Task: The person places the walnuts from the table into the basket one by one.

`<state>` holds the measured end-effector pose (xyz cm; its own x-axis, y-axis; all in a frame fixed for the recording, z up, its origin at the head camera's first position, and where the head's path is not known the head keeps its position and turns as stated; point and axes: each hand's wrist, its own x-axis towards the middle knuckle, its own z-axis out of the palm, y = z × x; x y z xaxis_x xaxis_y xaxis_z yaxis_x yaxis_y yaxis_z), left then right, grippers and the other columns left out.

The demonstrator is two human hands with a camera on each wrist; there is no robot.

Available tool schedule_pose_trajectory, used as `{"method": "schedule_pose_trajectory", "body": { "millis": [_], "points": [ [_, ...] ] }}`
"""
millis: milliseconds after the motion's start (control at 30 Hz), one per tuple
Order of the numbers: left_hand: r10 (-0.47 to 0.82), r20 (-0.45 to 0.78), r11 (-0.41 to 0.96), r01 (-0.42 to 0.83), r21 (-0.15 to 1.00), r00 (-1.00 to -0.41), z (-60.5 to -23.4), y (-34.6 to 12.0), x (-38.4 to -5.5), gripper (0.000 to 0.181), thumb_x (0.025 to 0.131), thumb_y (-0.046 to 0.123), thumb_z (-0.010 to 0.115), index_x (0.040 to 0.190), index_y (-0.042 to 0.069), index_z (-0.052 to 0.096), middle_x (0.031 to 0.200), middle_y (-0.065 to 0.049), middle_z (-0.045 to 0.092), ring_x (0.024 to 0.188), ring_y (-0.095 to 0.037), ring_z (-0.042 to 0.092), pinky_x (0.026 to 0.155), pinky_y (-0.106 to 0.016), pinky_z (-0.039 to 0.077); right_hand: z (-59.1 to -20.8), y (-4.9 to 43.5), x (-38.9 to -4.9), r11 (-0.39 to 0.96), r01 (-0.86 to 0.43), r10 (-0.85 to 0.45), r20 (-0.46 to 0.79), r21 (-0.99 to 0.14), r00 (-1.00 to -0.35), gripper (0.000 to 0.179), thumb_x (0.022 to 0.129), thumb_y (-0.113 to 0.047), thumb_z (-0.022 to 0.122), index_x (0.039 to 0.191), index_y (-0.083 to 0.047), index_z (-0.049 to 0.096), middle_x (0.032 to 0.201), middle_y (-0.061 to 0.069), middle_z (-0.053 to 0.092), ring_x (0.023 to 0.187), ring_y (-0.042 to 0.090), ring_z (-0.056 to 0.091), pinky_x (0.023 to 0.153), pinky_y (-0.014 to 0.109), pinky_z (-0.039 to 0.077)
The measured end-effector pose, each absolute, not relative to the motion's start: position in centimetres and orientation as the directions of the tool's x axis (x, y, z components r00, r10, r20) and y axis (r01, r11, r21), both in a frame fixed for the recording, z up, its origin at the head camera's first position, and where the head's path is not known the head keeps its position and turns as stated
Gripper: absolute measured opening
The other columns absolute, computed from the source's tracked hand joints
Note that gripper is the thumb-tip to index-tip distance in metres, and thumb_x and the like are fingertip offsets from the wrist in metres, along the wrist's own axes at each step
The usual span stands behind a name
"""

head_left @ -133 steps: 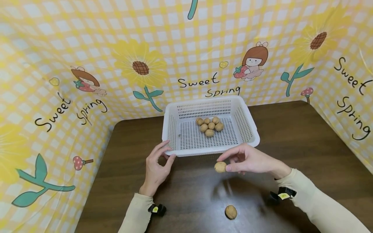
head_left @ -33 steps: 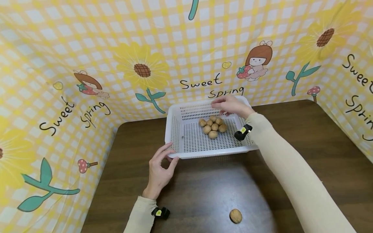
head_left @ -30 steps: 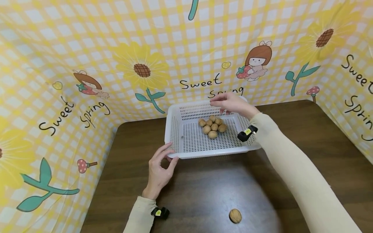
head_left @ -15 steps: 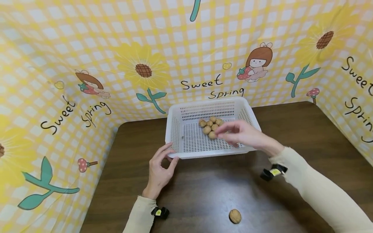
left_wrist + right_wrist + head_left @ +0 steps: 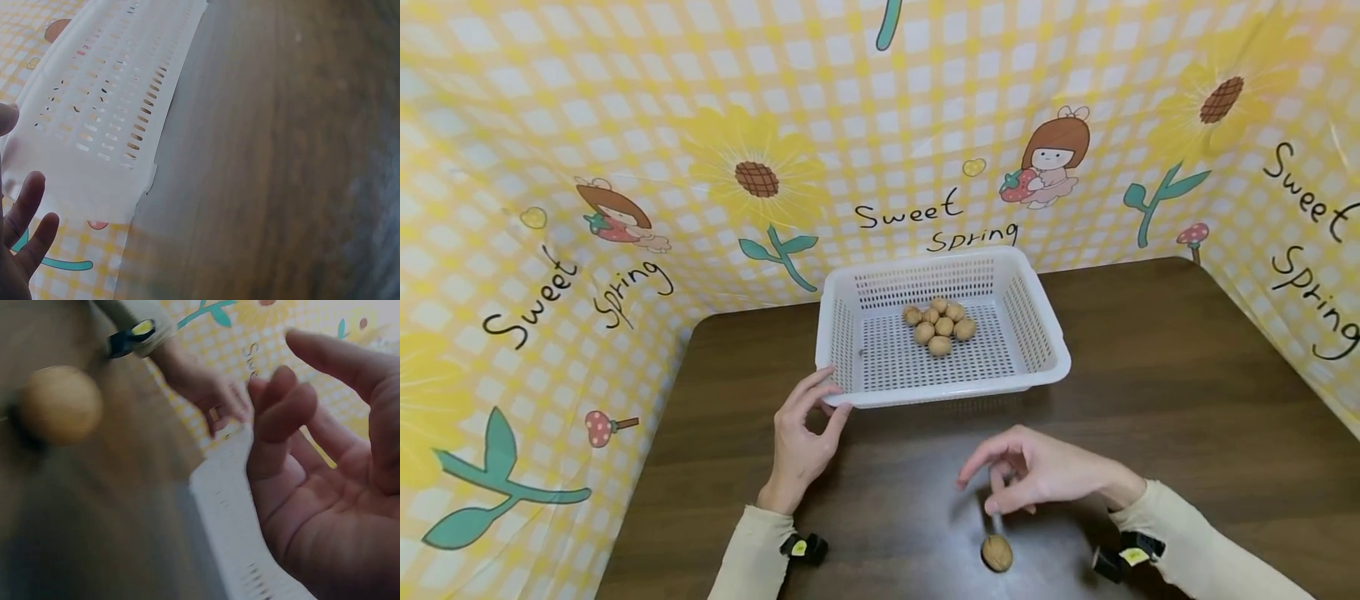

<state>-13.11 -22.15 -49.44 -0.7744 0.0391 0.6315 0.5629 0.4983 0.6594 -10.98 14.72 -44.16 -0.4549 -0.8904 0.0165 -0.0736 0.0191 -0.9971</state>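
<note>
My left hand (image 5: 801, 446) grips the near left corner of a white plastic basket (image 5: 940, 390), thumb at the front rim and fingers over the side. Several walnuts (image 5: 943, 326) lie clustered inside it, on the slotted floor. Over the table in front of the basket, my right hand (image 5: 1045, 475) holds nothing, its fingers loosely bent and thumb apart from them. Just below its thumb a single walnut (image 5: 997, 552) rests on the table; in the right wrist view this walnut (image 5: 62, 405) is blurred and apart from the fingers.
The dark wooden table (image 5: 722, 500) carries the basket near its back edge. A yellow checked cloth (image 5: 880, 117) with printed flowers and figures hangs behind and along both sides. Each wrist wears a black strap with a small camera.
A walnut pinched in the right hand earlier has joined the others at the back of the cluster. The right hand has since come back out, toward the walnut on the table. Left hand stays put.
</note>
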Motion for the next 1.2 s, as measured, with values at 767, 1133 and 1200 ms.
{"method": "schedule_pose_trajectory", "body": {
  "millis": [767, 1133, 1200],
  "points": [
    [0.039, 0.627, 0.511, 0.554, 0.657, -0.778, -49.4, -22.1, -13.0, 0.02, 0.089, 0.007, 0.083, 0.108, 0.006, 0.078, 0.138, -0.015, 0.071, 0.075, -0.008, 0.068, 0.081, -0.017, 0.052, -49.7, 16.5, -9.7, 0.09, 0.082, -0.953, -0.11, -0.993, -0.281, 0.052, 0.091, -0.001, 0.081, 0.139, 0.004, 0.062, 0.133, 0.027, 0.07, 0.061, -0.007, 0.053, 0.06, 0.01, 0.047],
    [0.043, 0.627, 0.509, 0.557, 0.657, -0.778, -49.2, -22.2, -13.2, 0.02, 0.089, 0.006, 0.083, 0.108, 0.004, 0.078, 0.139, -0.015, 0.07, 0.074, -0.008, 0.067, 0.083, -0.014, 0.051, -49.8, 16.5, -9.6, 0.106, 0.038, -0.946, -0.112, -0.994, -0.305, 0.049, 0.091, -0.004, 0.082, 0.137, 0.002, 0.065, 0.129, 0.021, 0.074, 0.064, -0.006, 0.058, 0.061, 0.012, 0.052],
    [0.041, 0.626, 0.509, 0.556, 0.657, -0.778, -49.2, -22.2, -13.2, 0.02, 0.089, 0.006, 0.083, 0.107, 0.006, 0.078, 0.139, -0.015, 0.07, 0.074, -0.008, 0.067, 0.083, -0.014, 0.051, -49.8, 16.5, -9.6, 0.114, 0.036, -0.944, -0.12, -0.993, -0.308, 0.049, 0.091, -0.005, 0.082, 0.137, 0.001, 0.066, 0.129, 0.019, 0.075, 0.064, -0.007, 0.059, 0.062, 0.012, 0.052]
  ]
}}
